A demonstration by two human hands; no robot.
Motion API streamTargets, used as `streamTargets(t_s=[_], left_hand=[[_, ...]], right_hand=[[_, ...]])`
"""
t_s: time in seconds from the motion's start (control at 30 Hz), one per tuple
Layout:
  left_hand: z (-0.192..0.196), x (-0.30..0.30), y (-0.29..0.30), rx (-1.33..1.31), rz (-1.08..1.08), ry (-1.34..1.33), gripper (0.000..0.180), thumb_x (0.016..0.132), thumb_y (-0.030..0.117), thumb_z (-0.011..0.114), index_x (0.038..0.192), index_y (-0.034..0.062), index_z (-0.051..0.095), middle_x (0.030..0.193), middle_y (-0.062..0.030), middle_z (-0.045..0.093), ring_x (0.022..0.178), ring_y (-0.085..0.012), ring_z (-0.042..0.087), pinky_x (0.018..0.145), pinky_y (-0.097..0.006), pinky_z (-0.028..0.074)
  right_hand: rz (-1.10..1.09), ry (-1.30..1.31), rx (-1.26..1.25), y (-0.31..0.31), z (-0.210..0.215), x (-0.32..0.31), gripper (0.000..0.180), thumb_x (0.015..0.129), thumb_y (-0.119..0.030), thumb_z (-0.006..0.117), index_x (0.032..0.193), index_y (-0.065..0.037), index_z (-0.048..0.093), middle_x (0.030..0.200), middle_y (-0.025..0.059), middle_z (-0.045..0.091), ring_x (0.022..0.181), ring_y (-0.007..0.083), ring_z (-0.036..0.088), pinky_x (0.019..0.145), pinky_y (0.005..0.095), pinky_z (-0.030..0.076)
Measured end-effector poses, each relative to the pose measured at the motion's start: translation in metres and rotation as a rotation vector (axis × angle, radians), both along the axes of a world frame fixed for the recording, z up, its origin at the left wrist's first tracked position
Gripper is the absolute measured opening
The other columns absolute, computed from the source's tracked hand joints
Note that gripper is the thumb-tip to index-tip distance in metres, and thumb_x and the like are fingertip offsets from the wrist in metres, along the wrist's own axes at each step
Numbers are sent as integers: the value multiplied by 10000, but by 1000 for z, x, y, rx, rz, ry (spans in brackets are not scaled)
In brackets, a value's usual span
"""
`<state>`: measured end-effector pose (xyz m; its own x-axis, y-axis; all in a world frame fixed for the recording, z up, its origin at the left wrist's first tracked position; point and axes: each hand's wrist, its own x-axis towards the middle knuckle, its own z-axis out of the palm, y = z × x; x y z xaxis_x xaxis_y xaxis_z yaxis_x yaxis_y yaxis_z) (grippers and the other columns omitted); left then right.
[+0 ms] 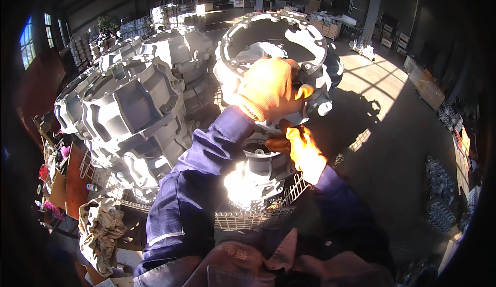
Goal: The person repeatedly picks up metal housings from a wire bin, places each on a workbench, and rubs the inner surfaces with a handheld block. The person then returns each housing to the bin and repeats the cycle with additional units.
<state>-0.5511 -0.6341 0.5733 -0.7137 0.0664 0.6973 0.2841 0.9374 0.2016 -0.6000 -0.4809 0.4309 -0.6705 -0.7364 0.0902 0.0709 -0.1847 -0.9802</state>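
A large round silver-grey cast-metal housing (325,54), open like a ring with bolt bosses round its rim, stands tilted in front of me. My left hand (271,88), in an orange work glove, is closed over its near side. Lower and to the right, my right hand (306,150), in a matching glove lit very brightly by the sun, grips the housing's lower near edge; some fingertips are in shadow. Just beneath the hands is another cast housing (263,165) in a wire mesh basket (258,220), partly hidden by my left arm.
Stacked cast housings (129,101) crowd the left side. A crumpled beige cloth (101,230) hangs at lower left, near a brown board (76,178). Sunlit floor (380,75) stretches off to the right, with piled metal parts (442,199) along the far right and wooden crates (328,29) at the back.
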Motion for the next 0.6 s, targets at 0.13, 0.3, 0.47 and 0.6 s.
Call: streamTargets(t_s=[0.13,0.3,0.47,0.6], left_hand=[[16,-74,-58,-101,99,-59,442,789,487,719,798,47,670,773,-188,657,793,-417,646,707,-484,510],[28,-168,-127,-194,245,-218,524,788,560,728,937,58,739,932,-212,703,930,-396,681,844,-447,537],[13,-232,-190,-278,206,-185,567,795,617,690,918,65,736,840,-180,699,820,-389,675,762,-462,535],[9,-246,-218,-272,215,-186,610,795,642,672,884,41,730,801,-189,693,792,-385,679,765,-472,534]], right_hand=[[-55,-109,3,-65,12,-62,470,1038,-305,368,1371,18,447,1084,286,674,860,379,729,789,448,620],[-56,-97,7,-151,14,-137,506,1000,-418,497,1323,-29,516,1040,203,706,816,315,733,717,418,614],[-40,-144,209,-200,15,-181,590,949,-563,564,1253,-59,597,1051,133,725,787,259,728,689,397,581],[56,-122,152,-193,25,-175,429,1004,-511,507,1121,-111,611,817,26,641,608,160,600,570,359,498]])
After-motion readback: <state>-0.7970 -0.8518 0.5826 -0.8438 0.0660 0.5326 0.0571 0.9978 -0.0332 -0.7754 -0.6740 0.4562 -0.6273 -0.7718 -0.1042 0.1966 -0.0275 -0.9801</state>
